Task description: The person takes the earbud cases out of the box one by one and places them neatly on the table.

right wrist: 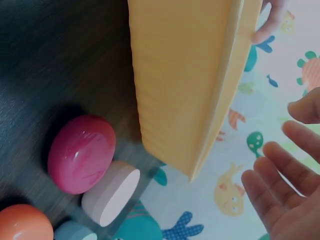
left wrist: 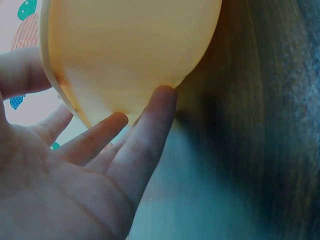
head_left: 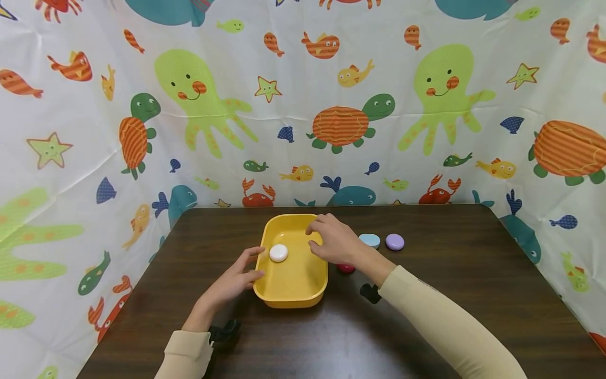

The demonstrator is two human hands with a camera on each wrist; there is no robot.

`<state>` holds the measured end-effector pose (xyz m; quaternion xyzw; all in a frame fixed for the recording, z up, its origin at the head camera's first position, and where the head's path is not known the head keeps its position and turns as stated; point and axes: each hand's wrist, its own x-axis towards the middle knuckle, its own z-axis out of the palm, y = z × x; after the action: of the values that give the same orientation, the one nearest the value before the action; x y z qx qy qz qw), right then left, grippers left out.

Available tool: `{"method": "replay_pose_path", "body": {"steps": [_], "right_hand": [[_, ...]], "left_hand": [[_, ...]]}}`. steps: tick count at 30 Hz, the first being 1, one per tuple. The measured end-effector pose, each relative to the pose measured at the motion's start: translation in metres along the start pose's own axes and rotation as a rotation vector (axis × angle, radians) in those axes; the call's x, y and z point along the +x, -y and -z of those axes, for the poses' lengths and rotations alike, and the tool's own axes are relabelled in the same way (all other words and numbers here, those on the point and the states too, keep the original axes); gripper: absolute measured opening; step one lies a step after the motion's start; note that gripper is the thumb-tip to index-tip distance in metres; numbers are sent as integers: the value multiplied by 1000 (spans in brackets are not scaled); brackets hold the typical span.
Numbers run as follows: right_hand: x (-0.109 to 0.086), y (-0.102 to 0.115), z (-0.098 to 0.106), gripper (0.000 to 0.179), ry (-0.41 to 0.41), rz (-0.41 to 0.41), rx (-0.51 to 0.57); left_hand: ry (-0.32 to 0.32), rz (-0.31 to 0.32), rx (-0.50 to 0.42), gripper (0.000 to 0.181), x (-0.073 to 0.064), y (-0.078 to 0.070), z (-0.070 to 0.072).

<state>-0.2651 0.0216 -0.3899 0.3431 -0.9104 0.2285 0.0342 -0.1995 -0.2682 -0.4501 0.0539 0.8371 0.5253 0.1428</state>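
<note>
A yellow plastic tray [head_left: 291, 303] stands on the table, with a smooth white rounded piece [head_left: 279, 253] lying inside near its left wall. My left hand [head_left: 233, 276] grips the tray's left side: in the left wrist view one digit passes over the rim while other fingers [left wrist: 147, 132] touch the outer wall. Above the tray's right rim hovers my right hand [head_left: 335, 239], fingers loosely bent and holding nothing. Right of the tray lie a light blue piece [head_left: 370, 240], a purple one [head_left: 395, 242] and a magenta one [head_left: 346, 268], partly covered by my right arm.
An orange piece [right wrist: 25, 223] and a pale piece [right wrist: 111, 192] show beside the magenta one in the right wrist view. A curtain [head_left: 289, 173] printed with sea animals hangs behind and left of the dark wooden table [head_left: 454, 263].
</note>
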Motion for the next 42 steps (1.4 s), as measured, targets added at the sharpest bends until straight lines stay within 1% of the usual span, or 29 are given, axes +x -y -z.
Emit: {"method": "replay_pose_path", "body": {"steps": [5, 11, 16, 22, 28, 37, 42], "right_hand": [[4, 4, -3, 25, 7, 1, -3], [10, 8, -4, 25, 16, 21, -12], [15, 11, -8, 24, 39, 57, -27], [20, 16, -15, 25, 45, 102, -65], [25, 22, -18, 27, 88, 114, -72], [32, 23, -26, 28, 137, 102, -69], [38, 23, -32, 31, 176, 116, -52]], "left_hand": [[-2, -2, -5, 60, 0, 1, 1], [-4, 3, -4, 61, -1, -1, 1], [-1, 8, -2, 60, 0, -1, 2], [-2, 15, -16, 59, -1, -2, 1], [-3, 16, -19, 59, -3, -3, 0], [-8, 15, -17, 59, -1, -2, -2], [-9, 8, -20, 58, -1, -1, -1]]}}
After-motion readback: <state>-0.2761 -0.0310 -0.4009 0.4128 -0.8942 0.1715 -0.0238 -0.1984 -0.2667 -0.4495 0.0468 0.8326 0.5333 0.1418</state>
